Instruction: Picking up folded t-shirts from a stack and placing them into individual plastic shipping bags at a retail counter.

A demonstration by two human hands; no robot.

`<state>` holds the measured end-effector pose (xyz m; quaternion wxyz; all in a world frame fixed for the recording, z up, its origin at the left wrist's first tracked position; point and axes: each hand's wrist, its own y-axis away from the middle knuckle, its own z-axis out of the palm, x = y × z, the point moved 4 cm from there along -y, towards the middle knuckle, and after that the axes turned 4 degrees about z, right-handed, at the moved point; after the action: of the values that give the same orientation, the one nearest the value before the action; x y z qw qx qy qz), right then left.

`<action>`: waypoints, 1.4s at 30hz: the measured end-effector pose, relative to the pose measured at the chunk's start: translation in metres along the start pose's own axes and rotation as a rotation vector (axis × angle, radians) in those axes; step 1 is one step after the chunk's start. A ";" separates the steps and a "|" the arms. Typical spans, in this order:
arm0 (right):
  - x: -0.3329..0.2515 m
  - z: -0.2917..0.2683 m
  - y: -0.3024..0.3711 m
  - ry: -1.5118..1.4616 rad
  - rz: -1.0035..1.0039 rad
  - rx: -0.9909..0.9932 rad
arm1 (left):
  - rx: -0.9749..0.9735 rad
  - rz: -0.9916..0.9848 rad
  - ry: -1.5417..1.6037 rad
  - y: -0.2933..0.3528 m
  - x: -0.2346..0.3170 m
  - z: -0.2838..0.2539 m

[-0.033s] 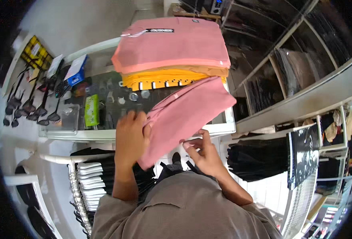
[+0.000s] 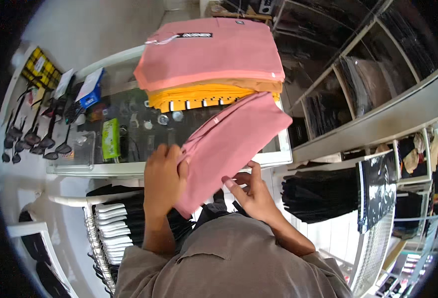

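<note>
A folded pink garment (image 2: pixel 234 144) lies at a slant, its far end against the front of the stacked clothes and its near end over the counter's front edge. My left hand (image 2: pixel 164 181) is closed on its left side, thumb on top and fingers bent. At the lower right edge of the cloth, my right hand (image 2: pixel 256 196) has its thumb and fingers curled together, with a small whitish bit by the thumb that I cannot make out. Beyond lies a stack of folded pink garments (image 2: pixel 214 57), with folded yellow garments (image 2: pixel 179 101) beneath.
The glass display counter (image 2: pixel 100 170) holds watches inside. On its left are a green packet (image 2: pixel 110 139), a blue and white box (image 2: pixel 91 89) and sunglasses (image 2: pixel 62 148). White hangers (image 2: pixel 112 226) with dark clothes are at lower left, black garments (image 2: pixel 323 198) at right.
The near end of the pink garment sits slightly lower, covering more of the floor between my arms. Both hands keep nearly the same place. The whole view has shifted a little.
</note>
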<state>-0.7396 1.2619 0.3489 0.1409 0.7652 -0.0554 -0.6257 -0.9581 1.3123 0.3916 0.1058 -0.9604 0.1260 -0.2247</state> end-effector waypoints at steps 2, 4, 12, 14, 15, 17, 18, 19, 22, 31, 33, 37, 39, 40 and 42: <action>0.002 0.006 0.007 -0.026 0.085 -0.013 | 0.000 -0.040 0.050 0.017 0.015 0.002; 0.016 0.002 0.016 -0.249 -0.186 0.191 | -0.158 -0.095 0.496 0.026 0.031 0.012; 0.044 -0.079 0.055 -0.349 -0.135 0.310 | -0.564 -0.290 1.008 0.058 0.037 0.102; 0.054 -0.105 0.076 -0.285 -0.111 0.236 | -0.583 -0.215 1.156 0.061 0.073 0.129; 0.053 -0.115 0.090 -0.291 -0.128 0.257 | -0.569 -0.195 1.351 0.065 0.089 0.153; 0.055 -0.135 0.126 -0.228 -0.116 0.203 | -0.552 -0.395 1.643 0.066 0.135 0.172; 0.060 -0.145 0.145 -0.171 -0.202 0.222 | -0.508 -0.413 1.762 0.068 0.155 0.190; 0.069 -0.157 0.167 -0.179 -0.207 0.279 | -0.567 -0.382 1.756 0.071 0.186 0.196; 0.098 -0.193 0.249 -0.261 -0.198 0.438 | -0.483 -0.214 1.708 0.086 0.279 0.198; 0.209 -0.222 0.513 -0.384 0.026 0.979 | -1.048 0.248 1.791 0.219 0.556 0.226; 0.226 -0.217 0.564 -0.331 -0.017 1.324 | -1.213 0.366 1.740 0.262 0.608 0.234; 0.227 -0.207 0.637 -0.378 -0.077 1.826 | -1.491 0.568 1.635 0.337 0.709 0.233; 0.228 -0.212 0.665 -0.274 -0.076 1.993 | -1.585 0.670 1.656 0.369 0.758 0.221; 0.223 -0.217 0.681 -0.165 -0.103 2.111 | -1.632 0.753 1.676 0.378 0.781 0.214; 0.216 -0.232 0.710 0.012 -0.166 2.276 | -1.740 0.792 1.616 0.392 0.820 0.210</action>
<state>-0.4032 0.5618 0.3891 -0.6763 0.4533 -0.5390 -0.2160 -0.2273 0.7347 0.4379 -0.6105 -0.1958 0.5411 -0.5442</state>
